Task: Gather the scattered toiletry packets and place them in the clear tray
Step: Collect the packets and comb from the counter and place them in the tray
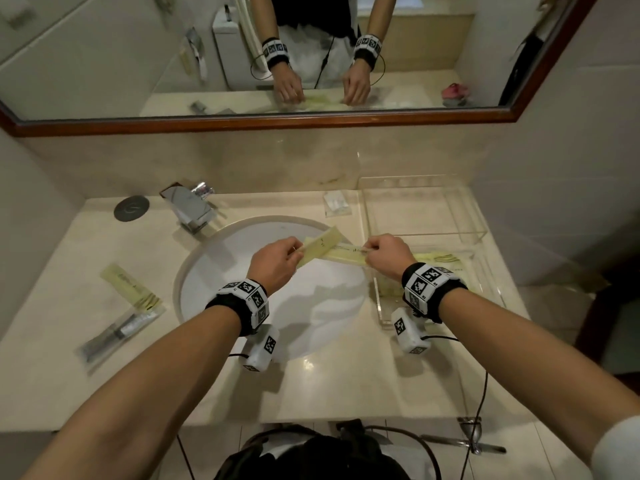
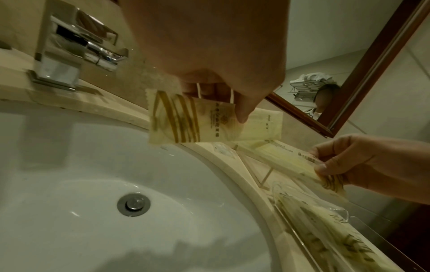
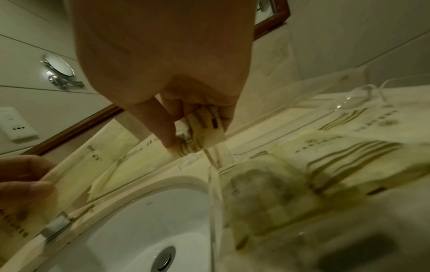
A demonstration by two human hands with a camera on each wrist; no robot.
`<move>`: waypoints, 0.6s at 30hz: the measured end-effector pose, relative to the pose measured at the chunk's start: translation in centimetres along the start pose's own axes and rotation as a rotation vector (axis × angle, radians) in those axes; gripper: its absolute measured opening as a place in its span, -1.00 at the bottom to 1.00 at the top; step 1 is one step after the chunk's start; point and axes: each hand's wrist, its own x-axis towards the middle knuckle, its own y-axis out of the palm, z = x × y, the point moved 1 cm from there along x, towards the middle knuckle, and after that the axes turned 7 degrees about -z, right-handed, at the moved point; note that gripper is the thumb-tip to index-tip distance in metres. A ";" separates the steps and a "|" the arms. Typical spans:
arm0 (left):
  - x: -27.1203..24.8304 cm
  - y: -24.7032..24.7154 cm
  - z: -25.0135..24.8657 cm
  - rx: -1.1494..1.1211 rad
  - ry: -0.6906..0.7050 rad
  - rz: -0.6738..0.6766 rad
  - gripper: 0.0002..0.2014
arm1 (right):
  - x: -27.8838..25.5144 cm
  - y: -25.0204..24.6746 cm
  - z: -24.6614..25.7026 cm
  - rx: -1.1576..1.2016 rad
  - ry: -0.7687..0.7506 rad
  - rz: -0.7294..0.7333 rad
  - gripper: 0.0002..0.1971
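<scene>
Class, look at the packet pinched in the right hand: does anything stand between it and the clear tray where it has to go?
Nothing visible does. The right hand pinches its yellow packet at the sink's right edge, with the clear tray just to its right. Only the tray's low wall lies between, and packets already lie inside.

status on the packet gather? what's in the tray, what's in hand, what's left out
Partway. Done: some yellow packets already lie in the clear tray. In hand: the left hand and right hand each pinch a long yellow packet, the left packet and the right packet, crossed above the sink's right edge. Left: a yellow packet and a clear-wrapped item on the left counter, plus a small clear sachet behind the sink.
</scene>
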 end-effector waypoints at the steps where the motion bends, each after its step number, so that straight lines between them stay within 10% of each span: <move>1: 0.1 0.3 -0.6 0.001 0.004 0.000 -0.85 | 0.0 -0.5 -0.7 -0.006 -0.002 0.005 -0.87; 18: 0.9 5.2 -8.5 -0.004 0.086 0.080 -0.84 | -1.3 -7.1 -11.0 0.035 0.149 0.101 -0.78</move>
